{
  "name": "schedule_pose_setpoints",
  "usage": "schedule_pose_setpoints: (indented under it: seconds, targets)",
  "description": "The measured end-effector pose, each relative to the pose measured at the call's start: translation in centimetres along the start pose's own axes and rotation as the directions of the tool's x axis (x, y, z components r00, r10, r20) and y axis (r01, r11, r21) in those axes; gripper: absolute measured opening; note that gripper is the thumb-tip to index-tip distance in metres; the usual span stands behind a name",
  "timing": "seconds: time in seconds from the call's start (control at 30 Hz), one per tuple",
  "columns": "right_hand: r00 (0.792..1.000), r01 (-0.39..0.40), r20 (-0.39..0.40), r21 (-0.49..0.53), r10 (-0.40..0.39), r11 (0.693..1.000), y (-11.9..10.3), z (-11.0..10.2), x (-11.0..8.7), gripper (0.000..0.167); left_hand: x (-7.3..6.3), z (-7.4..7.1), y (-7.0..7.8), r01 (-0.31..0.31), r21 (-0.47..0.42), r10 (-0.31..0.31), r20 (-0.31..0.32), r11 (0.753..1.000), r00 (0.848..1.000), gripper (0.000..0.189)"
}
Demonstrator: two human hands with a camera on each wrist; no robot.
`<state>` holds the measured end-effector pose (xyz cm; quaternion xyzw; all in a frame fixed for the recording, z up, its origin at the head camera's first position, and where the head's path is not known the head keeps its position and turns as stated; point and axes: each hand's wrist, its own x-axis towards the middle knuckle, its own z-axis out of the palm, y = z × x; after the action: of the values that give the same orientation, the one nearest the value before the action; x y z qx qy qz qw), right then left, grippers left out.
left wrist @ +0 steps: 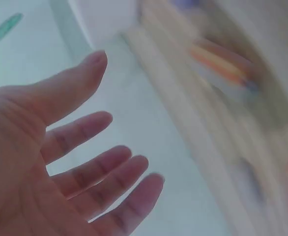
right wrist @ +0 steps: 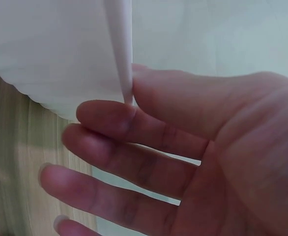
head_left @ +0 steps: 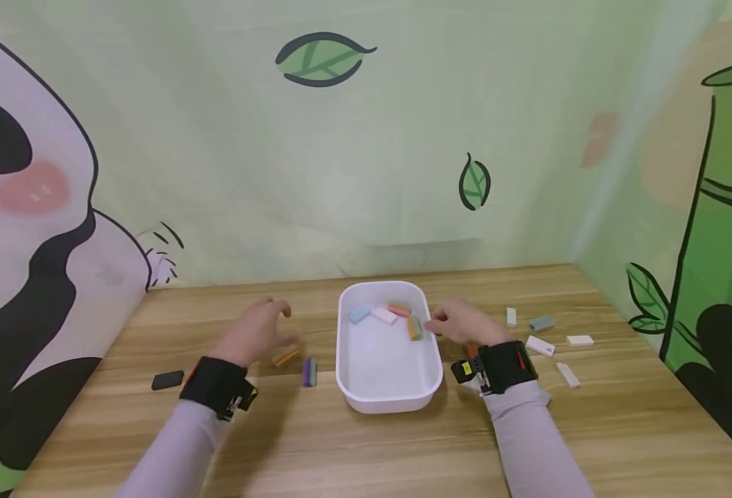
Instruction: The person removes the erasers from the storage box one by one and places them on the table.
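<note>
A white rectangular plastic container (head_left: 389, 408) stands on the wooden table with several small coloured blocks inside, among them a light blue block (head_left: 360, 314) and a pinkish-white block (head_left: 383, 315). At its right side, my right hand (head_left: 468, 324) pinches the rim between thumb and index finger. The right wrist view shows the container wall (right wrist: 60, 54) between them, other fingers spread outside. My left hand (head_left: 256, 332) is over the table left of the container, thumb and fingers apart and holding nothing. Near its fingertips lie an orange block (head_left: 285, 357) and a purple-and-green block (head_left: 310, 372).
Farther left lies a black block (head_left: 168, 380). Right of the container, several white blocks and a grey-blue block (head_left: 542, 323) are scattered, one being a white block (head_left: 540, 346). My right wrist partly covers an orange-red block (head_left: 472, 351). A printed curtain (head_left: 247, 173) hangs behind the table.
</note>
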<state>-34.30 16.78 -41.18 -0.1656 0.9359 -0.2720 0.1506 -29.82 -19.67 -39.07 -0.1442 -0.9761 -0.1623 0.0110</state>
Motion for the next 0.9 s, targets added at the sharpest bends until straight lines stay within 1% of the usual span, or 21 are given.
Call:
schedule_pose_setpoints:
  seconds: [0.07, 0.13, 0.23, 0.3, 0.4, 0.47, 0.53, 0.57, 0.63, 0.7, 0.73, 0.83, 0.9]
  targets:
    - [1.0, -0.002, -0.004, 0.001, 0.002, 1.0, 0.2, -0.1, -0.1, 0.024, 1.5, 0.1, 1.7, -0.052, -0.024, 0.052, 0.008, 0.998, 0.999, 0.042]
    - [1.0, 0.004, -0.004, 0.0, -0.004, 1.0, 0.3, -0.1, -0.2, 0.024, 2.8, 0.2, 3.5, -0.085, -0.032, 0.085, 0.006, 0.996, 0.996, 0.041]
    - [1.0, 0.008, -0.005, 0.003, -0.008, 1.0, 0.3, -0.1, -0.2, 0.024, 4.4, 0.4, 6.1, -0.114, -0.031, 0.115, 0.014, 0.993, 0.993, 0.041]
    - [1.0, 0.008, -0.007, 0.002, -0.008, 1.0, 0.3, -0.1, -0.3, 0.023, 5.5, 0.6, 7.8, -0.127, -0.019, 0.127, 0.035, 0.992, 0.991, 0.039]
    - [1.0, 0.009, -0.008, 0.008, -0.009, 1.0, 0.3, -0.2, -0.3, 0.022, 7.1, 1.1, 10.2, -0.152, -0.019, 0.153, 0.101, 0.988, 0.983, 0.036]
    - [1.0, 0.019, -0.003, 0.017, -0.019, 1.0, 0.3, -0.1, -0.3, 0.022, 8.0, 1.6, 11.6, -0.164, -0.016, 0.164, 0.158, 0.986, 0.974, 0.033]
    - [1.0, 0.03, 0.001, 0.03, -0.03, 0.999, 0.4, -0.2, -0.3, 0.022, 8.8, 2.2, 13.0, -0.19, 0.002, 0.186, 0.198, 0.982, 0.962, 0.027]
    - [0.999, 0.031, 0.003, 0.035, -0.031, 0.999, 0.4, -0.2, -0.3, 0.022, 9.1, 2.5, 13.6, -0.194, -0.001, 0.189, 0.221, 0.981, 0.957, 0.023]
    - [0.999, 0.037, 0.004, 0.042, -0.037, 0.998, 0.4, -0.3, -0.4, 0.022, 9.6, 3.2, 14.8, -0.188, -0.007, 0.183, 0.268, 0.982, 0.946, 0.02]
    - [0.999, 0.046, 0.002, 0.039, -0.046, 0.998, 0.4, -0.3, -0.4, 0.022, 10.0, 4.1, 15.8, -0.166, -0.021, 0.164, 0.299, 0.986, 0.94, 0.019]
    - [0.999, 0.048, 0.003, 0.038, -0.049, 0.998, 0.4, -0.3, -0.4, 0.021, 10.1, 4.5, 16.2, -0.141, -0.037, 0.145, 0.317, 0.989, 0.937, 0.018]
    - [0.999, 0.052, -0.001, 0.028, -0.052, 0.998, 0.4, -0.3, -0.3, 0.022, 10.4, 5.7, 17.1, -0.086, -0.02, 0.088, 0.33, 0.996, 0.94, 0.023]
    - [0.999, 0.051, -0.002, 0.021, -0.051, 0.998, 0.6, -0.3, -0.3, 0.023, 10.5, 6.3, 17.7, -0.074, 0.009, 0.068, 0.317, 0.997, 0.946, 0.025]
